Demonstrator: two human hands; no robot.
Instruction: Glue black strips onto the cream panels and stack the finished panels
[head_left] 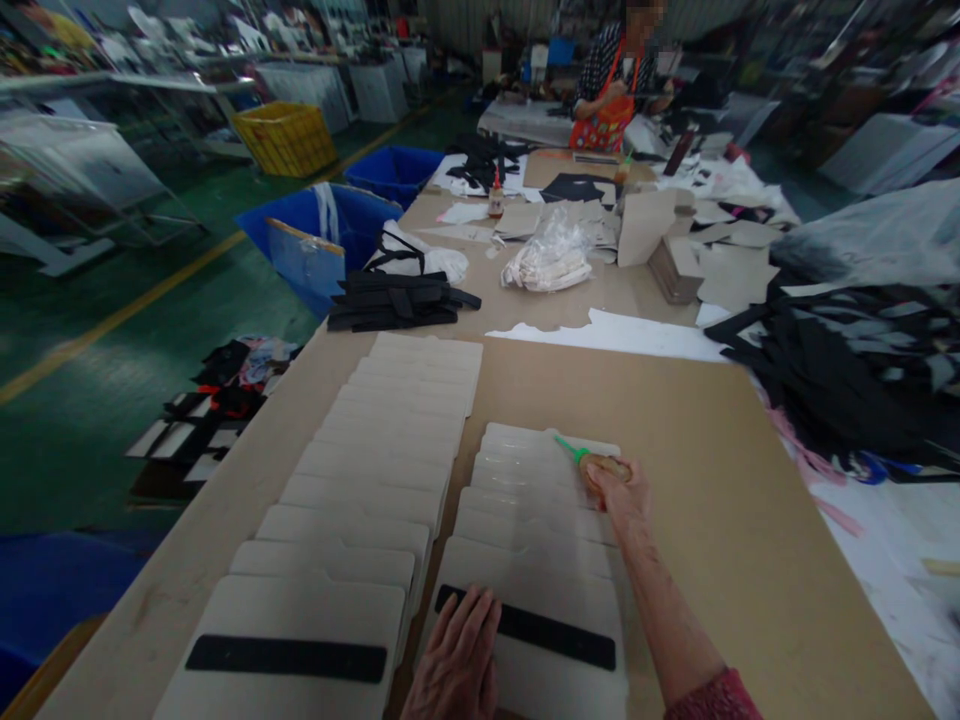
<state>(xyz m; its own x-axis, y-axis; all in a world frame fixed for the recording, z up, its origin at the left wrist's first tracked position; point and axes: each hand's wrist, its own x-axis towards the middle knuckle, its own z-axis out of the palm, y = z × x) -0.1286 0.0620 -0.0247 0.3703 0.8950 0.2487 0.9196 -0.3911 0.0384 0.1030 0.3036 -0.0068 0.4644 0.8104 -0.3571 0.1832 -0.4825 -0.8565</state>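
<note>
My right hand (621,490) is closed around a glue bottle (611,466) with a green nozzle (570,447). The bottle is tilted, its tip over the far end of the right row of overlapping grey boards (517,500). Shiny wet streaks show on several of those boards. My left hand (461,650) lies flat, fingers out, on the nearest board of that row, across a black strip (559,636). In the left row, the overlapping boards (300,610) run away from me, and the nearest one carries another black strip (285,658).
Black strips (401,300) lie bundled at the far left, beside a clear plastic bag (551,255). Blue bins (315,235) stand along the left table edge. A dark fabric heap (847,380) is at the right. Another person (611,90) stands at the far end.
</note>
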